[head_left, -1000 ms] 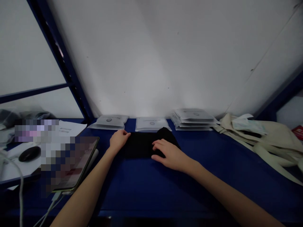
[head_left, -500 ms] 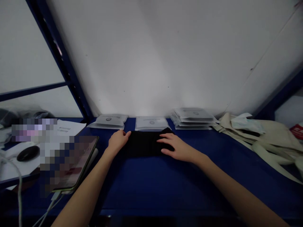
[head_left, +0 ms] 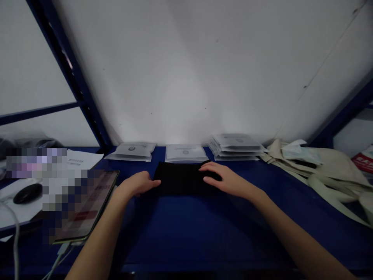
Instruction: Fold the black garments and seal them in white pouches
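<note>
Head camera view, inspected as follows: my left grip point(head_left: 136, 184) is released, its fingertips resting against the left end of a folded, flat black cloth point(head_left: 182, 179), and my right grip point(head_left: 230, 181) is likewise released, with its fingers point(head_left: 211, 171) lying open across the cloth's right part. Neither grip is clenched, and the cloth is not lifted. The cloth lies on a deep blue desk point(head_left: 186, 233), just in front of a clear plastic packet with a white insert point(head_left: 185, 153). Another such single packet point(head_left: 133, 151) lies to its left, and a stack of similar packets point(head_left: 236, 147) lies to its right. Further right lies a crumpled cream canvas tote bag point(head_left: 320, 171). To the left are a black computer mouse point(head_left: 27, 193), a printed white sheet point(head_left: 84, 159) and a pixelated tablet-like device point(head_left: 81, 206). My judgement is that the step in hand is smoothing and squaring the folded cloth. From this position, any lift would call for closing the fingers on its edges, since neither grip has hold.
</note>
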`<state>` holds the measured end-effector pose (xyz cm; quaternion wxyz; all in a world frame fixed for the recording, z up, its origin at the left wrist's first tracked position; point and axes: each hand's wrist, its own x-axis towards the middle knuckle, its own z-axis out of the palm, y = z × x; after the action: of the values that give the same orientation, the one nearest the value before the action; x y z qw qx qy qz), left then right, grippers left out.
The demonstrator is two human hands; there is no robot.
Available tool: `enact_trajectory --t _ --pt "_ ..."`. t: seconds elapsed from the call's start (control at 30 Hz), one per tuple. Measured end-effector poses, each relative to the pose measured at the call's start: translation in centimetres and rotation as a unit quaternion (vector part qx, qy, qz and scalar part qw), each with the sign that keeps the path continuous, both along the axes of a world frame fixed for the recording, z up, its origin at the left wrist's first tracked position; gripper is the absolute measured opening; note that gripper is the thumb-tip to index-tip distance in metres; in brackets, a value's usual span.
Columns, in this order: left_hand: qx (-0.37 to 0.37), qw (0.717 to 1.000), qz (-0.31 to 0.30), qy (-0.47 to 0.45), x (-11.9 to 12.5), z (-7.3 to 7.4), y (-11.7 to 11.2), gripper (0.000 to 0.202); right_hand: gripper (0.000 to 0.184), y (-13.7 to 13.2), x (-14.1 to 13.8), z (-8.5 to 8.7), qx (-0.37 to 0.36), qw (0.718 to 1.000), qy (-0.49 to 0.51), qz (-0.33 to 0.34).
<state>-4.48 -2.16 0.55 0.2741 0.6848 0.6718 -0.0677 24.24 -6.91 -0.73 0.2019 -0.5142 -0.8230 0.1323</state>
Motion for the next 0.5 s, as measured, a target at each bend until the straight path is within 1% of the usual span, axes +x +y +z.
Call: enact_trajectory --t 0.1,0.17,0.2,0.33,0.5 --pt "-0.025 0.999 -0.012 -0.024 -0.6 -0.1 0.0 0.035 0.028 0.6 1.3 0.1 0.05 0.996 0.016 -0.076" --pt "-0.03 0.999 -0.022 -0.03 -0.7 -0.2 0.0 0.03 0.026 1.0 2.1 -0.1 0.054 0.992 0.007 -0.118" --pt "-0.028 0.999 -0.025 -0.029 -0.6 -0.2 0.0 0.029 0.025 1.2 2.4 -0.3 0.052 0.99 0.004 -0.128" --pt "-0.003 1.0 -0.012 0.008 0.3 0.2 -0.4 0.023 0.025 1.6 3.1 -1.1 0.041 0.991 -0.002 -0.127" --pt "0.001 0.999 -0.017 0.037 1.1 0.7 -0.8 0.026 0.024 1.8 3.1 -1.4 0.038 0.993 0.0 -0.115"
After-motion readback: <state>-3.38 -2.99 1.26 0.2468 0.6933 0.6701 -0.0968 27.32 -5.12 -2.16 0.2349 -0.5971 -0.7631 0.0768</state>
